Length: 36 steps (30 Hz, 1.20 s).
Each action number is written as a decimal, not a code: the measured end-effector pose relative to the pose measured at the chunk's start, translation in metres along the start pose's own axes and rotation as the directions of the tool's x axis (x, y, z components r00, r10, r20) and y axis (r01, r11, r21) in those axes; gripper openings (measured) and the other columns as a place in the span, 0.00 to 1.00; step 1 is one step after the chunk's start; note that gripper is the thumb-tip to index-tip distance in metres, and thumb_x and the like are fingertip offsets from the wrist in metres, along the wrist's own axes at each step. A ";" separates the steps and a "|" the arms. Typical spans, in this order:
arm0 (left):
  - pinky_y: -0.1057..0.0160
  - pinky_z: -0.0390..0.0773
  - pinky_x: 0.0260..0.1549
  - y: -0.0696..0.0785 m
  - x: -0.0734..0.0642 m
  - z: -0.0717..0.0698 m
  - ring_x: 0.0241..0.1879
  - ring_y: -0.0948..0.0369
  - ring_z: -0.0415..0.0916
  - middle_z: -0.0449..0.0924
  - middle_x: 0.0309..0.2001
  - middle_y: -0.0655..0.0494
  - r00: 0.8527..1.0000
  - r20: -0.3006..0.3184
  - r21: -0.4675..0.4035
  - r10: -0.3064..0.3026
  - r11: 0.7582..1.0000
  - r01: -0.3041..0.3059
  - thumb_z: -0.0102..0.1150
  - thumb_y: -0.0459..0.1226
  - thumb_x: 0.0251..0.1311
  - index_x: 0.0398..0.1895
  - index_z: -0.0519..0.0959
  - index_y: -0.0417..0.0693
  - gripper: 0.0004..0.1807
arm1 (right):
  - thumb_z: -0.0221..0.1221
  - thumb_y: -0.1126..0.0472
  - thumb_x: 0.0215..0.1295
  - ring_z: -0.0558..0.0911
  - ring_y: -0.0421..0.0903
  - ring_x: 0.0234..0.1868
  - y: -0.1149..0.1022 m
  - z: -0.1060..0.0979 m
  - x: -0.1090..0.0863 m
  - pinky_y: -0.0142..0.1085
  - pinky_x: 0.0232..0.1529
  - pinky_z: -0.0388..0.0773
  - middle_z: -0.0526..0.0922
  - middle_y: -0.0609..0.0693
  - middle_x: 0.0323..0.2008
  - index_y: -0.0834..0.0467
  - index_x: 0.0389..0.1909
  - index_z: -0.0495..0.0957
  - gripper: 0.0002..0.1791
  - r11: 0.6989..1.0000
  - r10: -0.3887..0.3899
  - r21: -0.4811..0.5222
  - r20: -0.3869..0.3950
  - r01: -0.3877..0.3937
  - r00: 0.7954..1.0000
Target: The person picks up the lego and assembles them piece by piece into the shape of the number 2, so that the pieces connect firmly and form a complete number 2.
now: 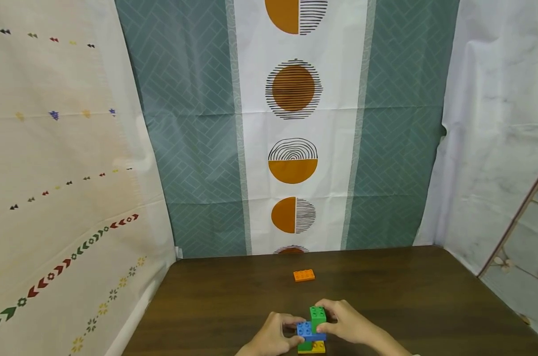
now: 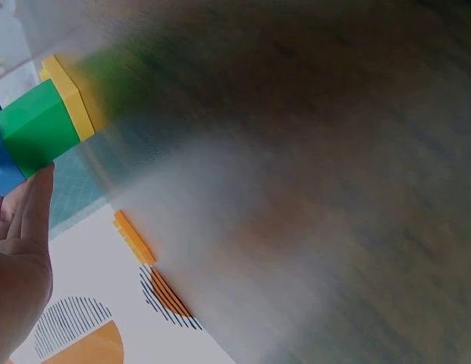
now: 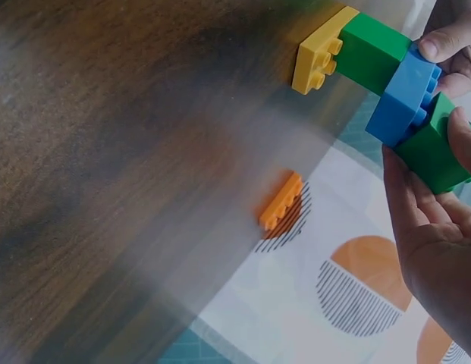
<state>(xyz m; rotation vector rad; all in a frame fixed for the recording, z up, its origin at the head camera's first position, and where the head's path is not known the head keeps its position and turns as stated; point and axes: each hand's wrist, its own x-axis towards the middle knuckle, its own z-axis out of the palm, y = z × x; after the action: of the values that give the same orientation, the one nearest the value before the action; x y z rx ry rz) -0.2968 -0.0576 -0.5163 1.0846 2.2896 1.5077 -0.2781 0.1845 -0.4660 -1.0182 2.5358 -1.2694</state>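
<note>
A stepped stack of toy building bricks stands at the table's near edge. At its base lies a flat yellow brick (image 1: 318, 347) (image 3: 317, 61), carrying a green brick (image 3: 372, 53) (image 2: 39, 129) on one end. A blue brick (image 1: 304, 329) (image 3: 400, 97) sits above that and overhangs the yellow studs. On the blue brick's right end is the upper green brick (image 1: 317, 316) (image 3: 434, 152). My left hand (image 1: 274, 334) pinches the blue brick from the left, thumb in front. With thumb and fingers my right hand (image 1: 348, 324) (image 3: 432, 250) grips the upper green brick.
An orange flat brick (image 1: 304, 275) lies farther back on the dark wooden table (image 1: 224, 291). Patterned cloths hang behind the table (image 1: 295, 222) and along both sides.
</note>
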 end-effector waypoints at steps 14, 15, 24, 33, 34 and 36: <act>0.75 0.80 0.37 0.002 -0.001 -0.001 0.38 0.71 0.83 0.87 0.42 0.49 1.000 -0.003 -0.006 -0.007 1.000 0.007 0.65 0.34 0.59 0.50 0.82 0.35 0.17 | 0.62 0.59 0.64 0.73 0.30 0.28 -0.008 -0.003 0.006 0.26 0.32 0.74 0.80 0.42 0.30 0.68 0.52 0.74 0.21 0.994 0.105 0.007 0.059 -0.106 0.993; 0.75 0.80 0.37 0.002 -0.001 -0.001 0.38 0.71 0.82 0.88 0.41 0.49 1.000 -0.008 0.002 -0.007 1.000 0.007 0.65 0.34 0.59 0.49 0.82 0.35 0.17 | 0.62 0.60 0.64 0.73 0.30 0.27 -0.008 -0.003 0.007 0.26 0.32 0.73 0.80 0.42 0.30 0.68 0.52 0.74 0.20 0.994 0.109 0.015 0.062 -0.110 0.992; 0.75 0.80 0.37 0.003 0.002 0.001 0.38 0.71 0.83 0.88 0.40 0.49 1.000 -0.019 0.042 0.013 0.999 -0.012 0.65 0.34 0.58 0.49 0.82 0.34 0.17 | 0.63 0.59 0.63 0.75 0.29 0.32 -0.005 -0.004 0.002 0.27 0.36 0.76 0.83 0.45 0.34 0.67 0.51 0.75 0.20 0.996 0.086 0.020 0.031 -0.086 0.996; 0.73 0.81 0.39 0.005 -0.001 0.002 0.39 0.70 0.83 0.87 0.42 0.51 0.999 -0.005 -0.022 -0.048 0.999 0.048 0.64 0.34 0.60 0.51 0.81 0.35 0.17 | 0.62 0.58 0.64 0.80 0.28 0.36 -0.004 0.003 -0.005 0.27 0.39 0.80 0.86 0.51 0.37 0.66 0.52 0.73 0.20 1.000 0.007 0.000 0.001 -0.007 1.000; 0.72 0.82 0.40 0.005 -0.001 0.002 0.39 0.70 0.83 0.87 0.42 0.52 0.998 -0.001 -0.032 -0.058 0.998 0.058 0.64 0.34 0.60 0.51 0.81 0.36 0.17 | 0.62 0.58 0.64 0.79 0.28 0.36 -0.004 0.005 -0.005 0.26 0.39 0.80 0.86 0.50 0.37 0.66 0.52 0.73 0.20 1.000 0.004 -0.004 -0.006 -0.004 1.000; 0.70 0.83 0.40 0.005 -0.002 0.003 0.39 0.71 0.83 0.87 0.42 0.53 0.996 0.006 -0.058 -0.086 0.995 0.086 0.64 0.34 0.60 0.51 0.82 0.37 0.16 | 0.62 0.58 0.64 0.77 0.27 0.35 -0.003 0.007 -0.007 0.25 0.38 0.78 0.86 0.49 0.36 0.66 0.52 0.73 0.20 1.000 0.011 0.006 -0.013 -0.011 1.000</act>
<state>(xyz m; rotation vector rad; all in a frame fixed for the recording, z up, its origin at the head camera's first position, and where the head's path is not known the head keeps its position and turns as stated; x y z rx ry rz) -0.2921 -0.0556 -0.5141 0.9597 2.2446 1.5287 -0.2685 0.1827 -0.4690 -0.9964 2.5417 -1.2838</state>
